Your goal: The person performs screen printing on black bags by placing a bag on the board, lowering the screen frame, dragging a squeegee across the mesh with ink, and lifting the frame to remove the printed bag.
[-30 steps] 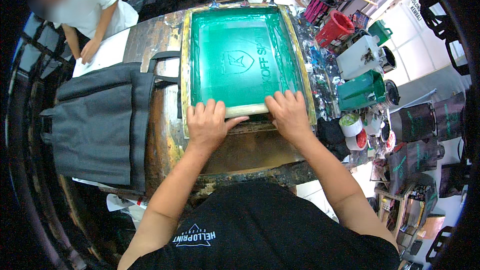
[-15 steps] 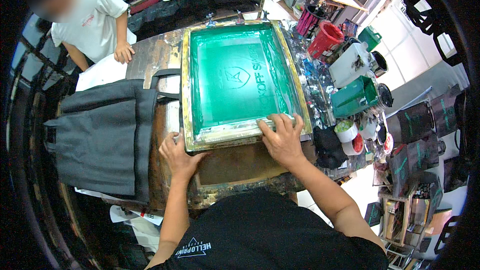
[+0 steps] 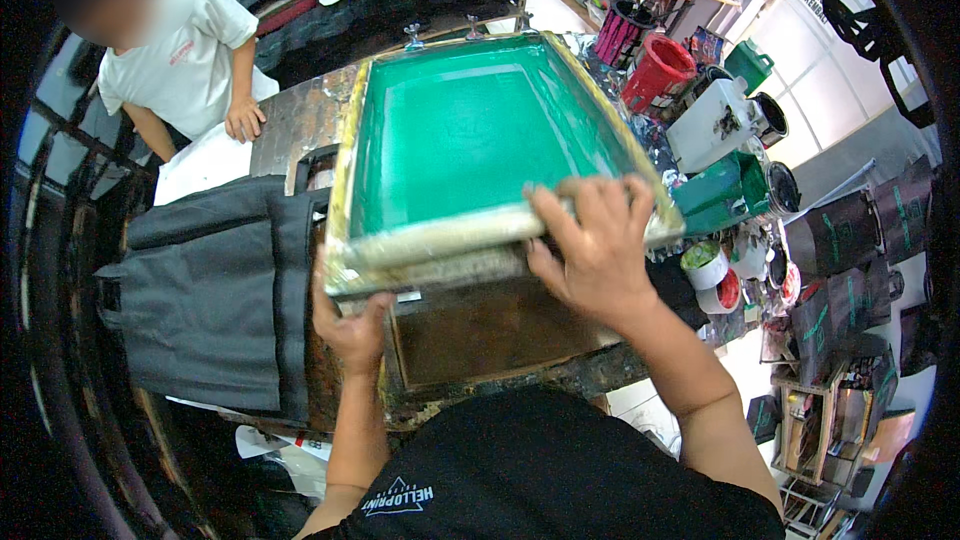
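A screen printing frame (image 3: 450, 145) with green mesh and worn yellowish edges tilts up over the table, its near side raised. Clamps (image 3: 413, 37) stand at its far edge. My right hand (image 3: 605, 250) grips the near bar toward its right end, fingers over the top and thumb beneath. At the near left corner, my left hand (image 3: 352, 332) is closed on the frame, its fingers partly hidden behind the corner. Below the raised edge a brown flat board (image 3: 490, 330) shows. Left of the frame lies a black fabric bag (image 3: 205, 305) with its handles toward the frame.
Across the table at the left, a person in a white shirt (image 3: 185, 60) rests a hand on the tabletop (image 3: 300, 105). Along the right edge stand a red bucket (image 3: 658, 72), a white jug (image 3: 710, 128), a green container (image 3: 715, 190) and several small pots. Printed dark pieces hang at the far right.
The near side of the frame has risen from the table, and both hands have moved with it. The printed lettering and emblem seen through the mesh before no longer show.
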### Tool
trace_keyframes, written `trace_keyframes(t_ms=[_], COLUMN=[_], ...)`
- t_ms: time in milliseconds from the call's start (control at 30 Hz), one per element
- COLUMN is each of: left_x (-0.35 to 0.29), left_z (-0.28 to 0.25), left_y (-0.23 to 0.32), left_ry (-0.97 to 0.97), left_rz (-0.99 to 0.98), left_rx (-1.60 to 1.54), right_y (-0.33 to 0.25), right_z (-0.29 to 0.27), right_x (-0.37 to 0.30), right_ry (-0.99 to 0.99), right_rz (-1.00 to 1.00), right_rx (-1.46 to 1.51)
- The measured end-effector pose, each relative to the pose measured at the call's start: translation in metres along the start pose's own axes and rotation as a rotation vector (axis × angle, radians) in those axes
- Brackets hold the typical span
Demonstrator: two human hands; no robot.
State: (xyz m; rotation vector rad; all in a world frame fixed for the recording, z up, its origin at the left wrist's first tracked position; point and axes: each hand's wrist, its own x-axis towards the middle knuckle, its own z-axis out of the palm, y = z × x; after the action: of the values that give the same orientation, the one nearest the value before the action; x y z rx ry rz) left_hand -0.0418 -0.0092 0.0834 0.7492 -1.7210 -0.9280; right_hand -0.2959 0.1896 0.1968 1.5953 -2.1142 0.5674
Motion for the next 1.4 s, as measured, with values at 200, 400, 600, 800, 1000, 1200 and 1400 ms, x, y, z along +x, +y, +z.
trace_keyframes(t_ms=[200, 400, 600, 800, 1000, 1200, 1400], left_x=[0.087, 0.065, 0.014, 0.036, 0.145, 0.254, 0.302], left_z=[0.037, 0.04, 0.037, 0.042, 0.004, -0.142, -0.327], left_y=[0.061, 0.004, -0.059, -0.068, -0.032, -0.026, -0.094], left_ry=[0.118, -0.268, -0.385, -0.259, -0.145, -0.168, -0.086], left_rz=[0.259, -0.062, -0.16, -0.08, 0.118, -0.195, -0.312], left_rx=[-0.229, 0.756, 0.897, 0.449, 0.203, 0.314, 0.505], right_y=[0.025, 0.043, 0.038, 0.045, 0.05, 0.047, 0.047], right_z=[-0.044, -0.074, -0.088, -0.102, -0.093, -0.096, -0.097], right_x=[0.132, 0.188, 0.211, 0.204, 0.209, 0.209, 0.201], right_ry=[0.328, 0.137, 0.057, -0.074, -0.003, -0.109, -0.029], right_rz=[-0.115, -0.072, -0.028, -0.04, -0.036, -0.002, -0.034], right_rx=[-0.134, -0.067, -0.101, -0.036, -0.062, -0.057, -0.062])
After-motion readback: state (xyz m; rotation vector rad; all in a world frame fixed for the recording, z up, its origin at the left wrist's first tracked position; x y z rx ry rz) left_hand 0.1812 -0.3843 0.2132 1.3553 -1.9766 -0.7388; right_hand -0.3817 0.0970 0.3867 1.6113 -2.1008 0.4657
